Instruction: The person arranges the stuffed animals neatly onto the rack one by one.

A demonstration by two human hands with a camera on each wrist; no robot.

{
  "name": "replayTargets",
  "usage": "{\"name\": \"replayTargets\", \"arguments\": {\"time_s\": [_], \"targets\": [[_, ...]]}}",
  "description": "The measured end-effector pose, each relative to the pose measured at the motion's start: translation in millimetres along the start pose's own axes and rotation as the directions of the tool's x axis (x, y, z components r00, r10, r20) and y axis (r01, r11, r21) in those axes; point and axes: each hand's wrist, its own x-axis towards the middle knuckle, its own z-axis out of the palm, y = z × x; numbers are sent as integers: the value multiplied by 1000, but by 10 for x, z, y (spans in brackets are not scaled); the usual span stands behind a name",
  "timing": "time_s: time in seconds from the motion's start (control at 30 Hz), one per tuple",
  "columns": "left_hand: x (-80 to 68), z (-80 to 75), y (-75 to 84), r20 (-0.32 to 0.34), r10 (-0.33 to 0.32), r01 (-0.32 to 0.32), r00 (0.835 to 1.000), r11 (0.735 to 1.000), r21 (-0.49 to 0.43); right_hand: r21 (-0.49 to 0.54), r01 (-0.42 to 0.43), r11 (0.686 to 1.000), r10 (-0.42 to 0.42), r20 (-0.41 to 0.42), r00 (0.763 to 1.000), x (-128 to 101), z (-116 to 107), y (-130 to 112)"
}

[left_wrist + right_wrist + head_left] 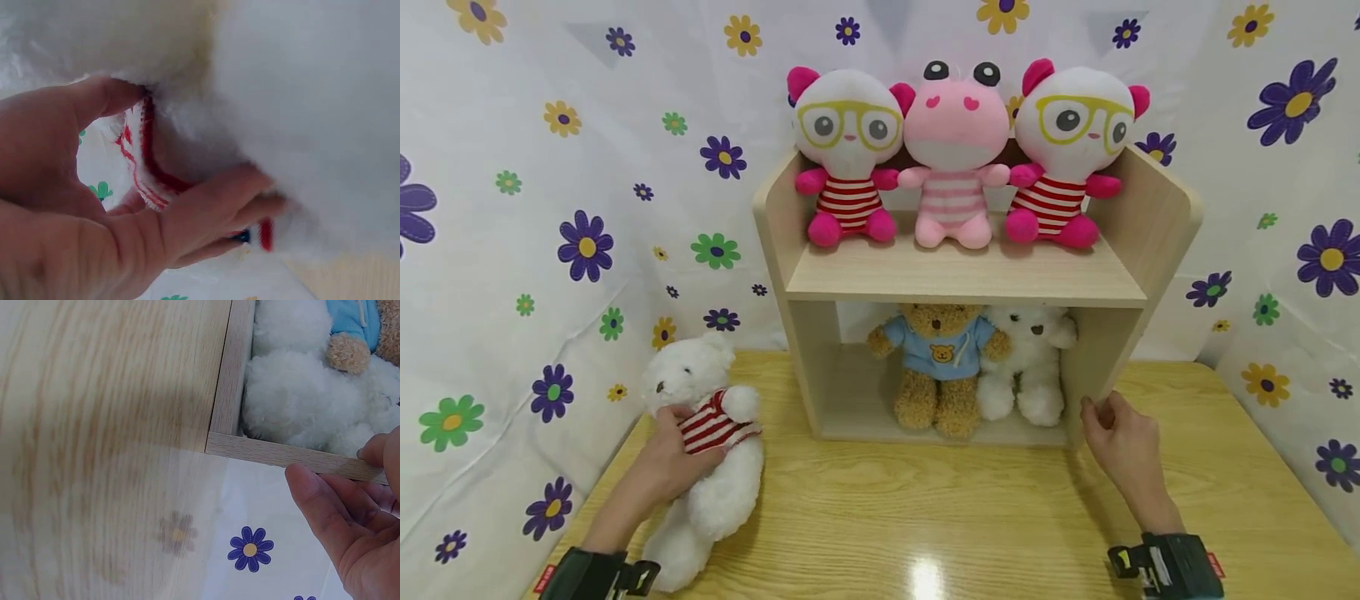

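My left hand (681, 454) grips a white plush bear (726, 492) in a red-and-white striped shirt around its middle, at the left of the table. In the left wrist view the thumb and fingers (212, 200) press into the shirt and white fur. My right hand (1123, 437) pinches the front edge of the wooden shelf's right side panel (287, 452) near the bottom, thumb on one face and fingers on the other. On the lower shelf sit a brown bear (936, 367) in a blue top and a white plush bear (1022, 367), side by side.
The top shelf (962, 275) bears two plush pandas (850, 167) (1071, 158) with yellow glasses and a pink plush toy (955, 158) between them. A flower-print cloth (647, 108) hangs behind the wooden table (865, 517) and along its sides.
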Motion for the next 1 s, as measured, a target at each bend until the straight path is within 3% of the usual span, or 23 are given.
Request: {"name": "replayTargets", "arguments": {"time_s": [0.1,0.33,0.53,0.77,0.9,1.0], "targets": [[1,53,-15,16,35,-35,999,999,4,1,-2,1000,2,-2,1000,-4,-3,-1],[42,143,-8,0,-52,52,999,999,-6,2,-14,1000,14,10,1000,-9,-3,-16],[100,199,-20,-45,-75,74,996,997,-16,6,-24,1000,24,9,1000,-19,0,-7],[137,242,-101,-127,-104,89,986,989,-118,-1,-31,1000,31,14,999,-27,-2,2],[92,266,-123,-172,-86,59,981,986,-153,3,-36,999,36,11,999,-33,-13,0],[32,304,-122,-236,-37,-2,971,987,-163,1,-35,999,35,7,999,-29,0,6]]}}
